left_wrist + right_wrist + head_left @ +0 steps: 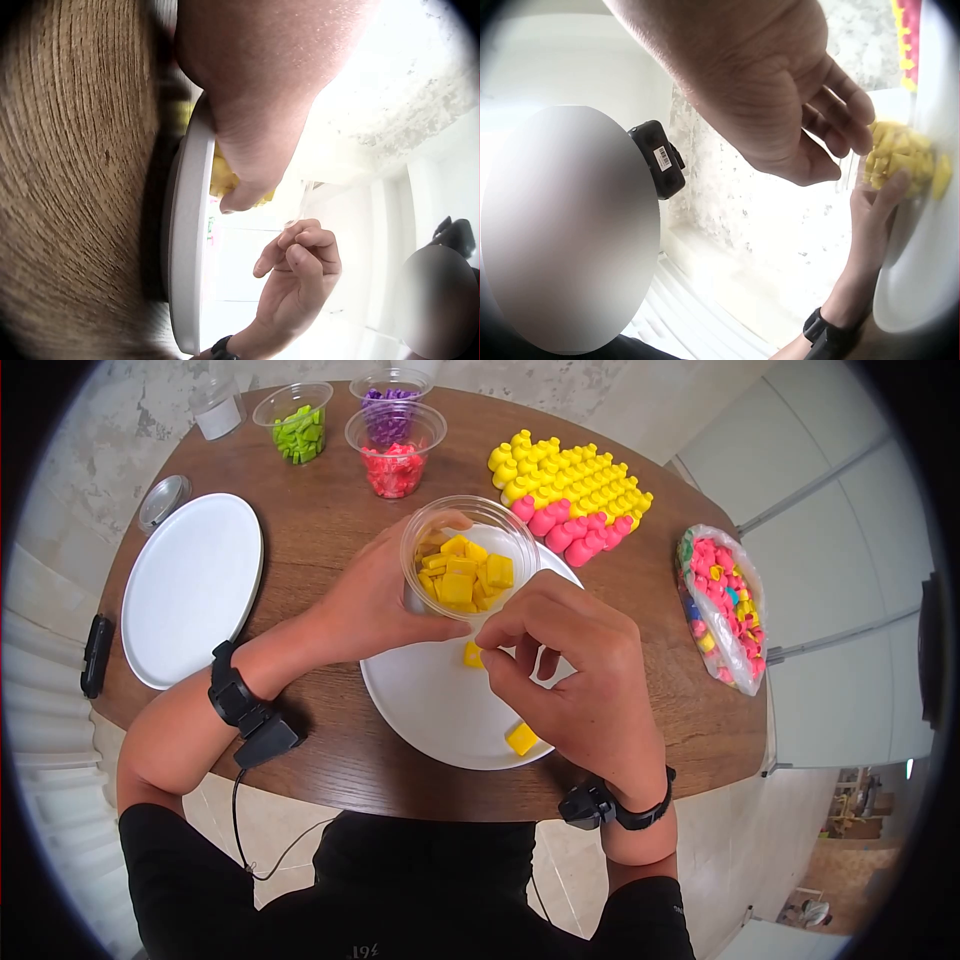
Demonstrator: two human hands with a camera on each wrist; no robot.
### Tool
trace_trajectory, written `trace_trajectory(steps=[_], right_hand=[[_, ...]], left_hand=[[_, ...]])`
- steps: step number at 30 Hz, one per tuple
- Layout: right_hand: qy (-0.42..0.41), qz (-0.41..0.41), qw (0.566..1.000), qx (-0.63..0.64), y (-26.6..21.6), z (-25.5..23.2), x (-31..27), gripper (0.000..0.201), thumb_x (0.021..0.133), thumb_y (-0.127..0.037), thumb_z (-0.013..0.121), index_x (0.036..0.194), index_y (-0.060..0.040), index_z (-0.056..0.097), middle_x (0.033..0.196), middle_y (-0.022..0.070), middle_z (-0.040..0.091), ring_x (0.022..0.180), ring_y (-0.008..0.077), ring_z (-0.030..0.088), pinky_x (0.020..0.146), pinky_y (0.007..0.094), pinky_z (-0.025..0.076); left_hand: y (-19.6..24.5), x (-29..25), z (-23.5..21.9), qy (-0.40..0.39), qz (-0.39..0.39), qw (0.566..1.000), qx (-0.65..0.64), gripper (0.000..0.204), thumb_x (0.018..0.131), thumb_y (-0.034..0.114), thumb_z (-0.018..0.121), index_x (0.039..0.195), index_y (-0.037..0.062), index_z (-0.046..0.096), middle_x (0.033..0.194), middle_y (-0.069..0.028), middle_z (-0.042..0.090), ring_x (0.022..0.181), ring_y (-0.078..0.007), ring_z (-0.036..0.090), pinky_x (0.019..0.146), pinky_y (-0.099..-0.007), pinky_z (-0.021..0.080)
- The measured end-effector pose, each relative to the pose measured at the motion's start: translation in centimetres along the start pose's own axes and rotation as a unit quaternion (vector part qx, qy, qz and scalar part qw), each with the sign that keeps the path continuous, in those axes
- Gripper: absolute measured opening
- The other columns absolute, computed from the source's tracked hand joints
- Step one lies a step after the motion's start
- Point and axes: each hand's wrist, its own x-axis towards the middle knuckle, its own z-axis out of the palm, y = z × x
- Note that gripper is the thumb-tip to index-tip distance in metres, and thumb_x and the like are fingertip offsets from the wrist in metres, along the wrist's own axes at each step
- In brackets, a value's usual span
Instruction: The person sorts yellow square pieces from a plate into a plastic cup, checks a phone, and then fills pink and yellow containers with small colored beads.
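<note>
My left hand (375, 585) grips a clear plastic cup (412, 550) of yellow square pieces (458, 582), thumb along its near side. The cup is tilted over a round white plate (420, 700). Close by the cup's right rim is my right hand (580, 660), fingers loosely bent, with nothing seen between them; in the right wrist view its thumb (821, 169) stands apart from the fingertips. Two yellow pieces lie on the plate, one piece (474, 655) below the cup and another piece (521, 738) near the front rim, partly under the right hand.
A second white plate (190, 590) lies at left, beside a clear lid (164, 502). Cups with green (298, 435), purple (388, 415) and red pieces (393, 468) stand at the back. Yellow and pink bottle-shaped pieces (570, 485) stand in rows; a plastic bag (722, 605) lies right.
</note>
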Motion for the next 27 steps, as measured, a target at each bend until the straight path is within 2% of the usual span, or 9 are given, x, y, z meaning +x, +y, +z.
trace_trajectory(steps=[7,9,11,13,14,16,19,23,27], right_hand=[[-0.014,0.012,1.0,-0.013,0.2,-0.1,-0.2,0.013,0.078,0.005,0.077,0.087,-0.0041,0.075,0.072,0.0019,0.065,0.06,0.0105,0.062,0.055,0.0247,0.048],[-0.025,0.019,0.999,-0.024,0.1,-0.2,-0.4,0.013,0.078,0.003,0.077,0.088,-0.0042,0.076,0.069,0.0028,0.065,0.057,0.0114,0.062,0.054,0.0255,0.048],[-0.037,0.026,0.998,-0.035,0.2,-0.3,-0.5,0.012,0.078,0.002,0.078,0.089,-0.0043,0.077,0.066,0.0037,0.064,0.055,0.0124,0.062,0.053,0.0263,0.047],[-0.114,0.043,0.989,-0.09,0.6,-0.4,-0.7,0.013,0.081,-0.006,0.077,0.094,-0.0044,0.078,0.07,0.0077,0.068,0.059,0.018,0.066,0.057,0.0318,0.051],[-0.111,0.044,0.989,-0.091,0.7,-0.4,-0.6,0.013,0.081,-0.006,0.077,0.094,-0.0044,0.078,0.07,0.0077,0.068,0.059,0.018,0.066,0.057,0.0318,0.051],[-0.201,0.077,0.959,-0.185,1.0,-0.2,-0.4,0.021,0.085,-0.012,0.074,0.104,-0.0049,0.078,0.08,0.0127,0.073,0.073,0.0275,0.071,0.07,0.04,0.055],[-0.176,0.067,0.96,-0.208,2.3,0.5,-0.7,0.029,0.085,-0.015,0.072,0.112,-0.006,0.077,0.088,0.0148,0.075,0.087,0.0331,0.072,0.082,0.0441,0.055],[-0.183,0.089,0.959,-0.197,2.6,0.6,-0.5,0.029,0.084,-0.014,0.072,0.112,-0.0059,0.075,0.092,0.0163,0.075,0.092,0.0358,0.071,0.084,0.0454,0.055],[-0.202,0.105,0.956,-0.182,2.2,0.1,-0.4,0.017,0.084,-0.015,0.073,0.096,-0.0047,0.072,0.087,0.0151,0.073,0.088,0.0359,0.071,0.081,0.0453,0.055]], left_hand=[[0.0,0.0,0.0,0.003,0.004,1.0,0.004,0.09,0.069,0.014,0.096,0.146,0.0056,0.049,0.143,-0.0096,0.057,0.131,-0.0203,0.058,0.113,-0.0375,0.047],[-0.1,-0.1,0.0,0.0,-0.005,1.0,-0.013,0.087,0.073,0.024,0.093,0.146,0.0048,0.05,0.144,-0.0175,0.057,0.135,-0.0332,0.056,0.116,-0.0429,0.044],[0.1,-0.1,-0.1,-0.002,-0.01,1.0,-0.014,0.087,0.073,0.024,0.093,0.146,0.0048,0.05,0.144,-0.0175,0.057,0.135,-0.0332,0.056,0.116,-0.0431,0.043],[0.3,-0.1,-0.2,-0.005,-0.013,1.0,-0.015,0.087,0.073,0.025,0.093,0.146,0.0049,0.05,0.143,-0.0176,0.057,0.135,-0.0333,0.056,0.116,-0.0433,0.043],[0.3,-0.1,-0.2,0.001,-0.008,1.0,-0.006,0.087,0.073,0.024,0.093,0.146,0.0049,0.05,0.142,-0.0172,0.058,0.134,-0.0329,0.057,0.115,-0.043,0.044],[0.5,0.0,-0.1,0.002,0.003,1.0,-0.001,0.086,0.073,0.024,0.093,0.145,0.005,0.05,0.141,-0.0169,0.059,0.133,-0.0325,0.058,0.114,-0.0428,0.045],[0.8,0.0,0.0,0.009,0.002,1.0,-0.006,0.085,0.072,0.02,0.093,0.144,0.0052,0.051,0.139,-0.015,0.061,0.129,-0.0297,0.061,0.111,-0.0411,0.048],[1.2,0.0,-0.1,0.004,-0.023,0.999,-0.025,0.085,0.071,0.015,0.094,0.144,0.0056,0.051,0.136,-0.0126,0.062,0.126,-0.0256,0.062,0.11,-0.0388,0.049],[1.0,-0.1,0.0,0.01,-0.031,0.999,-0.037,0.084,0.07,0.013,0.093,0.143,0.0058,0.051,0.136,-0.0119,0.062,0.126,-0.0245,0.062,0.11,-0.0383,0.048]])
